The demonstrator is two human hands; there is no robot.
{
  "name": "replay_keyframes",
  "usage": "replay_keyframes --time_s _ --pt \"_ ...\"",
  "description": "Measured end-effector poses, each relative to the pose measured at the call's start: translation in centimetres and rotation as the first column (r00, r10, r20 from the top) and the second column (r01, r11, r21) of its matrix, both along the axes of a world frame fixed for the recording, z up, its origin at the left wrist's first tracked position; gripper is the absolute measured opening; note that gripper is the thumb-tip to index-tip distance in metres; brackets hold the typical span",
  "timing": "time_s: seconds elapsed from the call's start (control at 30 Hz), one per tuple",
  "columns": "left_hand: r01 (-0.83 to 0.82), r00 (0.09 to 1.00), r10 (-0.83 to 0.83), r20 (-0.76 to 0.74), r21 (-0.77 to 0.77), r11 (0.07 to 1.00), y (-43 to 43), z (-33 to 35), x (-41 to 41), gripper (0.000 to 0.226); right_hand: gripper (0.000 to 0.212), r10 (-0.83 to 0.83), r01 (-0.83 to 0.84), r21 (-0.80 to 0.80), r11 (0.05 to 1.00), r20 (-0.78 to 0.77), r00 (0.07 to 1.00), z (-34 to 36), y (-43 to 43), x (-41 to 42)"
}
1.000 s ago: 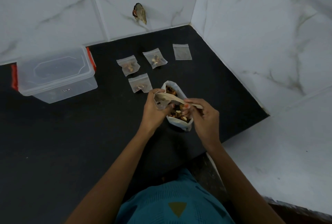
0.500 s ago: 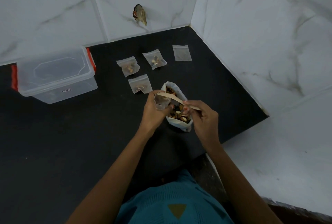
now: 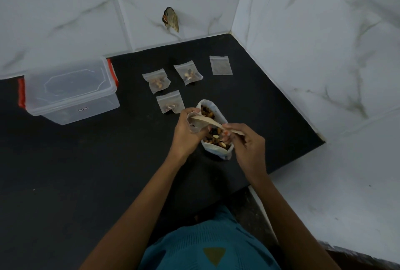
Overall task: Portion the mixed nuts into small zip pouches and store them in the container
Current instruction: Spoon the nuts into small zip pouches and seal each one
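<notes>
An open white bag of mixed nuts [image 3: 216, 152] stands on the black counter [image 3: 86, 172]. My left hand [image 3: 186, 133] holds a small clear zip pouch [image 3: 194, 126] open just left of the bag's mouth. My right hand [image 3: 246, 146] grips a wooden spoon [image 3: 207, 121] by its handle, the bowl end resting at the pouch opening. Three filled pouches lie beyond: one [image 3: 156, 80], one [image 3: 187, 72], one [image 3: 170, 101]. An empty pouch [image 3: 220, 65] lies at the back right. A clear lidded container [image 3: 69, 92] with red clips sits at the left.
White marble-look tiled walls close the counter at the back and right. A broken hole in the tile [image 3: 171, 19] shows on the back wall. The counter's front right edge [image 3: 287, 165] drops off beside my right wrist. My teal shirt [image 3: 207, 246] fills the bottom.
The spoon has swung from over the nut bag toward the pouch in my left hand. Both hands stayed nearly in place.
</notes>
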State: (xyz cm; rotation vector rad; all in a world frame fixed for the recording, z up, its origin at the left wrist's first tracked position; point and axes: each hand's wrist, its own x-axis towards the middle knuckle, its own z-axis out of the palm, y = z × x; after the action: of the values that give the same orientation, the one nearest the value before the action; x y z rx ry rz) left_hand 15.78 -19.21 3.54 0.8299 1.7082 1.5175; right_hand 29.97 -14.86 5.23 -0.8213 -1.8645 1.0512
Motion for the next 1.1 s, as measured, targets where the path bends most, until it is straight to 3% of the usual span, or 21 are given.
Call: replay_keyframes --time_s 0.17,0.23,0.33,0.63,0.83,0.93,1.1 --pt "-0.015 0.998 0.014 0.06 0.004 1.0 0.0 0.1 0.0 0.047 0.019 -0.012 0.013 0.007 1.0 -0.136 0.991 0.9 -0.5 0.0" --pt "-0.017 0.999 0.016 0.043 0.026 1.0 -0.1 0.2 -0.2 0.046 0.019 0.014 -0.016 -0.017 1.0 -0.105 0.994 0.7 -0.5 0.0" --pt "0.015 1.0 -0.015 -0.026 0.016 1.0 0.0 0.3 0.0 0.046 0.027 0.014 -0.016 -0.168 0.986 -0.015 1.0 0.1 -0.4 -0.1" --pt "0.053 0.998 -0.053 0.041 -0.007 0.999 -0.1 0.3 -0.3 0.053 0.014 -0.129 0.046 -0.432 0.901 -0.165 0.978 1.4 0.2 -0.3" --pt "0.023 0.999 -0.024 -0.029 -0.042 0.999 -0.2 -0.4 -0.6 0.054 0.014 -0.202 0.07 -0.506 0.859 -0.21 0.957 1.8 0.7 0.0" --pt "0.006 0.997 -0.012 -0.072 -0.079 0.997 -0.5 -0.8 -1.0 0.051 0.014 -0.269 0.175 -0.453 0.874 -0.151 0.951 1.5 1.5 0.8" --pt "0.006 0.996 -0.018 -0.089 -0.128 0.992 -0.9 -1.4 -1.1 0.049 0.013 -0.255 0.275 -0.149 0.95 0.135 0.957 -0.5 1.9 2.4"
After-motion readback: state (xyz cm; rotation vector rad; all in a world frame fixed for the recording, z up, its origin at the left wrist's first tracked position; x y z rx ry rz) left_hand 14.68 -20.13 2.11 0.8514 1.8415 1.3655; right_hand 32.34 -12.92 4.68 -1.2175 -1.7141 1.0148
